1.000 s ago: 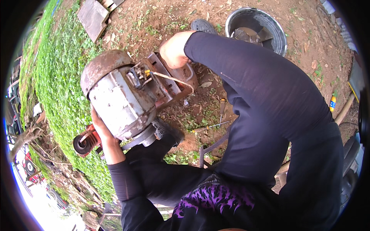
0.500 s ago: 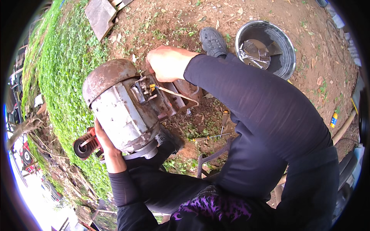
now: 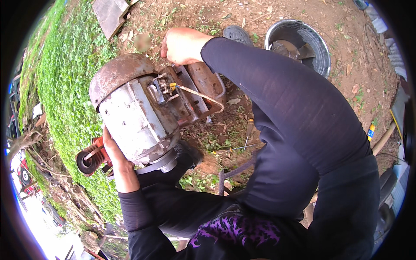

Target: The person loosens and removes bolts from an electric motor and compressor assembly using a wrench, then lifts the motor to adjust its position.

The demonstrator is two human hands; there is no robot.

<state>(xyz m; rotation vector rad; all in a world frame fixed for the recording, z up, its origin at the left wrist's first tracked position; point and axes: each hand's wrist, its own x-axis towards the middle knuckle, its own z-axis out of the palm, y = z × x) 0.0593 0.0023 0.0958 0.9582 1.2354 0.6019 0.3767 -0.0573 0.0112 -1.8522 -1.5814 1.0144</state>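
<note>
While I sit with my knees apart, one electric motor (image 3: 134, 115) lies tilted between me and the dirt beyond, just left of the middle. What bears its weight I cannot tell. Nearest me, my left hand (image 3: 119, 158) lies along its near left side; the fingers go partly out of sight behind the casing, so how wide they are spread, or how firmly they have hold, I cannot say. Just beside that hand, to the left, is one red finned machine (image 3: 96, 156). One grey pulley (image 3: 167, 162) sits at the motor's near end, one rusty domed cover (image 3: 119, 76) at its far end.

On the motor's right side, one terminal box (image 3: 161, 90) gapes with its contacts bare, and one pale cable (image 3: 197, 93) loops from it. As I judge things, the opening-up is done there, while the box's closing is not: no lid covers it, the cable is in place, and the motor sits against its rusty bracket (image 3: 190, 89), not parted from it. Farther right, two screwdrivers (image 3: 249, 127) lie on the ground, out of my grasp.

Beyond the bracket, my right hand (image 3: 184, 45) is bent over with its fingers curled inward; whether they hold anything I cannot tell. Farthest out come one black bucket (image 3: 319, 56), to the right, and one flat board (image 3: 108, 16), to the left.
</note>
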